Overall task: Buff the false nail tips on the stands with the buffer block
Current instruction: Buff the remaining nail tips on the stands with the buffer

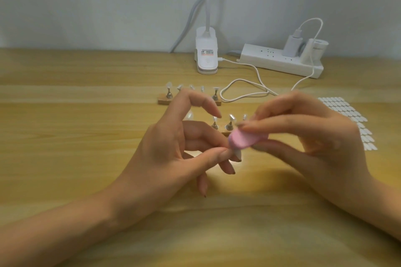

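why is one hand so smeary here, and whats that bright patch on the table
In the head view the right hand and the pink buffer block it grips are smeared by motion blur; the left hand, pinching a nail tip, looks much sharper; also in the head view, the bright patch is light pooled on the table under the hands, soft shadow around it.

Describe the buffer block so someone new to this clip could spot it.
On the wooden table, look at the centre, in front of the near row of nail stands. There the right hand pinches the buffer block between thumb and fingers. It is the only pink thing, a small rounded pad.
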`<move>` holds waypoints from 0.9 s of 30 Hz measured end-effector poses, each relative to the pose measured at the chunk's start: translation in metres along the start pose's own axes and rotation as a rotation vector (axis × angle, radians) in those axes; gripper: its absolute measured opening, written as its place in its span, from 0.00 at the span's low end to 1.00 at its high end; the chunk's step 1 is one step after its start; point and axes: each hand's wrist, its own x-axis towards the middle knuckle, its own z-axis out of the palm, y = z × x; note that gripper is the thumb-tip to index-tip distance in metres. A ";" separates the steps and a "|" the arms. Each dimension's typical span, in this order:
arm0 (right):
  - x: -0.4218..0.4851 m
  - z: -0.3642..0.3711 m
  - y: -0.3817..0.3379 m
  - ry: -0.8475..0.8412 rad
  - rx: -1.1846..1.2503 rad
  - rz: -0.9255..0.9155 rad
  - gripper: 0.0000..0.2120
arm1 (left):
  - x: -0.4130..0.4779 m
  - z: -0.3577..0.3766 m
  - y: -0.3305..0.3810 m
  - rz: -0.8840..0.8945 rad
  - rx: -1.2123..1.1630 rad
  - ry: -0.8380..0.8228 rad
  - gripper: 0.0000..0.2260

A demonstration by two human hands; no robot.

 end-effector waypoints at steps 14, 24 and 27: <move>0.001 0.007 -0.005 0.024 -0.017 -0.008 0.09 | 0.001 -0.002 0.001 -0.073 -0.131 0.048 0.13; 0.001 0.005 -0.001 0.018 -0.041 -0.028 0.09 | 0.001 -0.001 0.002 -0.111 -0.095 0.062 0.14; 0.003 0.008 0.001 0.010 0.005 -0.029 0.10 | 0.000 -0.001 0.002 -0.116 -0.098 0.058 0.14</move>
